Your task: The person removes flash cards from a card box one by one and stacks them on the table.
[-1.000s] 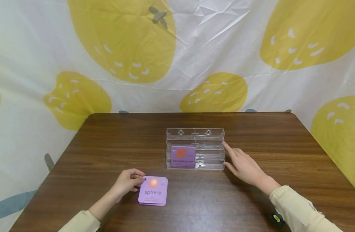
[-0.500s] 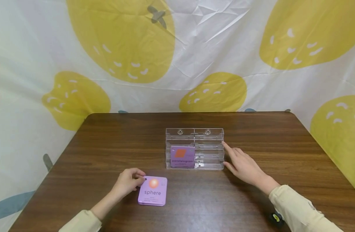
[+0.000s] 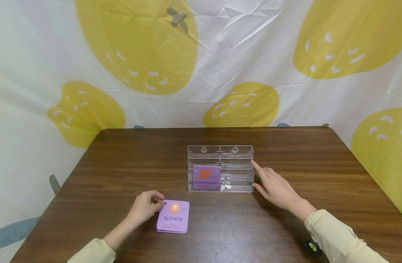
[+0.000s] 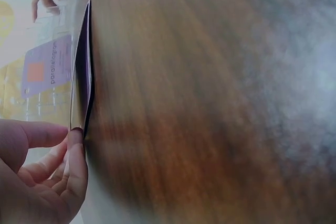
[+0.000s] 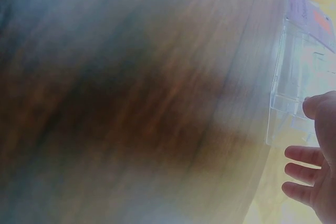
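Note:
A lilac "sphere" card point(image 3: 172, 215) tops a small stack on the table in front of the rack. My left hand point(image 3: 144, 207) pinches its upper left corner between thumb and index finger. In the left wrist view that card point(image 4: 79, 90) is raised from the purple card point(image 4: 90, 77) below it, leaving a narrow gap at the held end. A clear plastic rack point(image 3: 237, 177) with two columns of tiered pockets stands farther back. One purple "parallelogram" card point(image 3: 207, 178) sits in its front left pocket. My right hand point(image 3: 281, 190) touches the rack's right side with index fingertip and thumb, fingers fairly straight.
The brown wooden table point(image 3: 138, 157) runs back to a white cloth point(image 3: 154, 109) printed with yellow fruit. A small black object with a yellow-green mark point(image 3: 313, 247) shows beside my right sleeve point(image 3: 339, 233).
The fingers of my left hand have drawn in slightly at the card's corner. My right hand, the rack and the parallelogram card have stayed in place.

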A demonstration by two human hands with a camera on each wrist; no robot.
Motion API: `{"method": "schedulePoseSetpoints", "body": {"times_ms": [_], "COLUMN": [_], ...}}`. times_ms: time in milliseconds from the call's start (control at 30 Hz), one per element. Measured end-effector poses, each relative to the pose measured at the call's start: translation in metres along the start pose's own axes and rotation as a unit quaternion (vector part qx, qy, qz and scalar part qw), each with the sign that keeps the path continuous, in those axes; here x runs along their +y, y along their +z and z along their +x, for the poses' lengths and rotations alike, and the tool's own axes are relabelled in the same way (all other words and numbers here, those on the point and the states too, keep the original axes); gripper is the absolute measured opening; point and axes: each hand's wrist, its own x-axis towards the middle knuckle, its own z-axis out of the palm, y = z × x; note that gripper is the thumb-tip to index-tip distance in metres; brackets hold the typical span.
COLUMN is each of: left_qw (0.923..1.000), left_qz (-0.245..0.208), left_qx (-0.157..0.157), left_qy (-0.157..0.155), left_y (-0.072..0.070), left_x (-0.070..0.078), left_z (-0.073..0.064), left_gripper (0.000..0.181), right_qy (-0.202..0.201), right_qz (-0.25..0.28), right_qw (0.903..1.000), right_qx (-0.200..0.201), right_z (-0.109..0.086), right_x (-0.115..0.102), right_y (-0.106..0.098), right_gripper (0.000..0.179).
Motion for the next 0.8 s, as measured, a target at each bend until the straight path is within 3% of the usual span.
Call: {"method": "schedulePoseSetpoints", "body": {"times_ms": [800], "left_qw": [0.9999], "left_qz": [-0.01], "left_qx": [0.0], "left_qy": [-0.001], "left_y": [-0.0063], "left_x": [0.0028], "left_z": [-0.0017], "left_gripper": [0.011], "right_qy": [0.003], "right_qz": [0.001], "right_qw": [1.0], "right_qx": [0.002], "right_z": [0.0001], "right_x": [-0.001], "right_y": [-0.0002], "right_gripper": [0.072]}}
